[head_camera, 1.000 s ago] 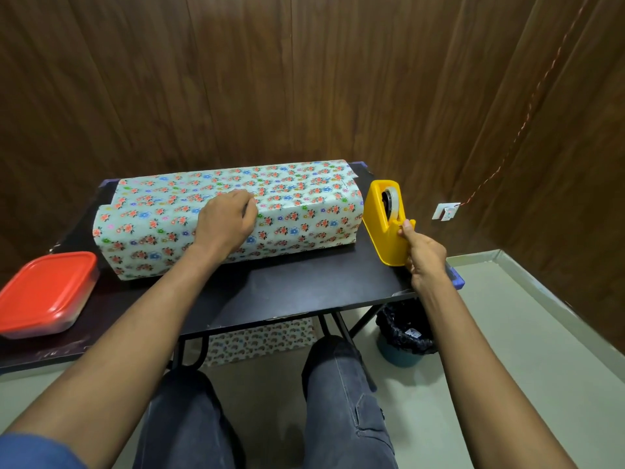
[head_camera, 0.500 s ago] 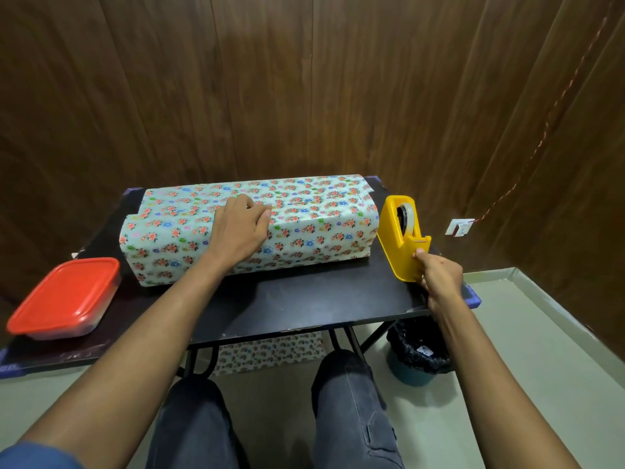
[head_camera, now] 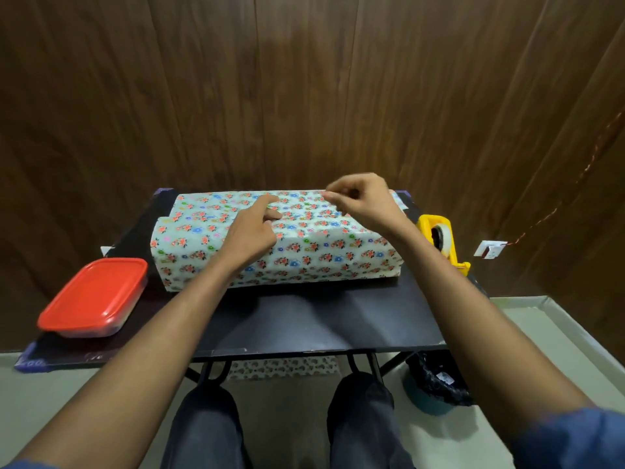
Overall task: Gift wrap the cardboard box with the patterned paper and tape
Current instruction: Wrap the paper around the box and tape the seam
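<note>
Pinching with thumb and forefinger, the right hand [head_camera: 363,201] hovers over the far right top edge of the box [head_camera: 270,242]; what it pinches is too small to identify, presumably a strip of tape. The left hand [head_camera: 252,228] rests on the box top at centre frame, forefinger extended and pressing the paper [head_camera: 331,255], remaining fingers curled and holding nothing.

The box lies lengthwise across the middle of the table [head_camera: 321,319], fully covered in floral paper. A seam or overlap appears to run along the top near the left forefinger.

Handling judgement: the box looks light and rigid; the paper is thin, creases easily and may tear at corners. Hold the paper flat beside the seam, not at the open ends, and press tape down across the overlap.

A tape dispenser [head_camera: 439,238] stands just beside the box's right end. A red-lidded container [head_camera: 96,296] sits at the table's left edge. A lined bin [head_camera: 436,384] stands on the floor, lower right.
</note>
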